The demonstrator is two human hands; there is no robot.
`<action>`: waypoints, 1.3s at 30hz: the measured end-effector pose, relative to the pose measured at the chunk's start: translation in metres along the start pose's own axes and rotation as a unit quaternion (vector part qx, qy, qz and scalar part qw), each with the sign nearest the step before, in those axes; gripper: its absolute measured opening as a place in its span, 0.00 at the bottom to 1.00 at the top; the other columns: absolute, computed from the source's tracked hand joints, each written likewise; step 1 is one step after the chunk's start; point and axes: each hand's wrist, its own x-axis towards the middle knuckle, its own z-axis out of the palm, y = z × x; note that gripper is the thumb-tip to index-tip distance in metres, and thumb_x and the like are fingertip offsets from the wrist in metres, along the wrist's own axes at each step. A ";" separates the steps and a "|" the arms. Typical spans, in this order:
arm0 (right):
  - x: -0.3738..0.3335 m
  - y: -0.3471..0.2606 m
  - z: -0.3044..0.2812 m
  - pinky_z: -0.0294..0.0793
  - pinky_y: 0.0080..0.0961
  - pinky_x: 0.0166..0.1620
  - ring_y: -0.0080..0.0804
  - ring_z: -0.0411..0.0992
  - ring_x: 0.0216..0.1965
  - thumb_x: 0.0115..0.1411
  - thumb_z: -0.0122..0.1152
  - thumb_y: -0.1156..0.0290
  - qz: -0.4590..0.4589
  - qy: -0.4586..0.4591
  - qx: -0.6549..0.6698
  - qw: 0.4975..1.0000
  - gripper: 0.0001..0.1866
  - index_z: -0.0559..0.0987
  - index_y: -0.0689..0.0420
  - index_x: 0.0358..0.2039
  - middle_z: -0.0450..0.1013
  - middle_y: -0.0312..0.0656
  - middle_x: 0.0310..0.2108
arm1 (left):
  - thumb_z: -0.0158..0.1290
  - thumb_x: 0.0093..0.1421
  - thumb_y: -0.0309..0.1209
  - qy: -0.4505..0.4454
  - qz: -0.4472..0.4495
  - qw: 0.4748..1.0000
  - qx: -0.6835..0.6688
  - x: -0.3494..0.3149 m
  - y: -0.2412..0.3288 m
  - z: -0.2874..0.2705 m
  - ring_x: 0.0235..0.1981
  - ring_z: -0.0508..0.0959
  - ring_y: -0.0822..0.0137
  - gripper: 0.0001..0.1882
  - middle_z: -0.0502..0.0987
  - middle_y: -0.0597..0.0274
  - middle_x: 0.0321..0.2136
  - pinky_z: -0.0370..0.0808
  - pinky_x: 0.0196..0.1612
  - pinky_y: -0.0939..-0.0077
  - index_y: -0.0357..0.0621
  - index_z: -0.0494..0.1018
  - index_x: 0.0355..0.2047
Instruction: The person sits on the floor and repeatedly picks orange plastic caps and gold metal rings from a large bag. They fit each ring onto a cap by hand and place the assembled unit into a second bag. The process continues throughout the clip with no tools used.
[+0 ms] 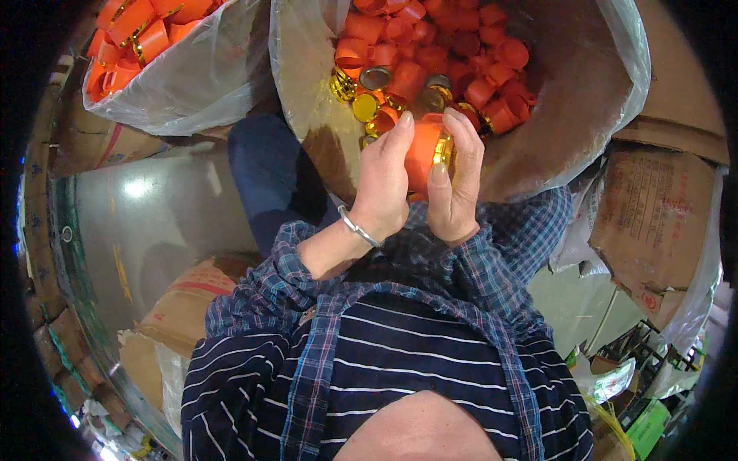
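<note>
So the orange plastic cap [420,156] is right between the palms at the near side of the plastic-lined container [635,69], left hand [384,178] on one side, right hand [459,178] at the gold lid [443,147], axis looking roughly palm to palm. Both grips are closed in on it, but most left fingers are hidden, and can't tell whether the lid's inside the cap or just against it

A brown carton [646,223] sits at right, a green item [648,429] lower down.
</note>
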 end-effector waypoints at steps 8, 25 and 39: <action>-0.003 0.010 0.019 0.61 0.30 0.61 0.35 0.64 0.57 0.72 0.41 0.58 0.283 0.139 0.237 0.919 0.25 0.67 0.64 0.59 0.66 0.49 0.56 | 0.45 0.72 0.41 -0.042 0.221 0.942 0.249 0.007 -0.020 0.000 0.33 0.76 0.72 0.20 0.79 0.60 0.30 0.73 0.39 0.76 0.34 0.76 0.41; 0.029 0.044 -0.033 0.71 0.22 0.47 0.24 0.73 0.42 0.66 0.58 0.63 0.349 0.002 0.234 0.908 0.17 0.80 0.66 0.44 0.78 0.39 0.41 | 0.68 0.52 0.44 -0.185 0.094 0.880 0.428 0.029 0.004 -0.016 0.48 0.77 0.62 0.35 0.77 0.54 0.46 0.73 0.54 0.71 0.34 0.68 0.53; 0.025 0.037 -0.027 0.73 0.28 0.45 0.36 0.77 0.37 0.69 0.44 0.56 0.323 -0.005 0.175 0.930 0.24 0.81 0.66 0.38 0.79 0.48 0.35 | 0.71 0.44 0.37 -0.170 0.196 0.842 0.472 0.022 -0.004 -0.010 0.40 0.78 0.65 0.33 0.77 0.54 0.38 0.75 0.45 0.70 0.35 0.70 0.47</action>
